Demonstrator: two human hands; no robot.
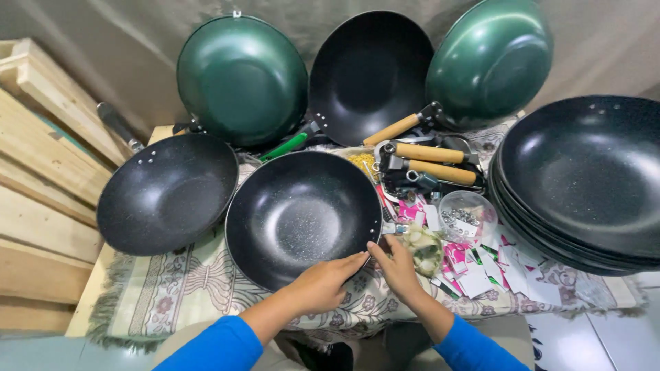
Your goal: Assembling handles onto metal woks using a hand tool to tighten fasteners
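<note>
1. Both hands meet at the near right rim of a black speckled wok (302,216) that sits in the middle of the surface (206,288), which is covered by a flowered, fringed cloth.
2. The left hand (322,285) lies flat along the wok's rim at about 5 o'clock, fingers stretched out and resting on the edge; its grip is loose, not wrapped around anything.
3. The right hand (397,268) comes in just beside it, fingertips pinched together at the rim near the small metal bracket at 3 o'clock; whether they hold some small part I cannot tell.
4. Both forearms wear blue sleeves.
5. At 3 o'clock from the wok, touching the right hand, lies a crumpled clear bag (423,249) of pale bits, and past it a clear round tub (467,216) of small metal pieces.
6. Pink and white paper tags (481,268) are scattered around the bag.
7. At 1 o'clock lie wooden handles (433,161) with dark metal ends.
8. At 9 o'clock a second black wok (168,196) with a dark handle rests just beside the middle one.
9. Propped at the back, from 11 to 1 o'clock: a green wok (240,79), a black wok (371,72), another green wok (491,62).
10. At far right stands a stack of black woks (584,178).
11. Wooden planks (41,172) lie at the left.
</note>
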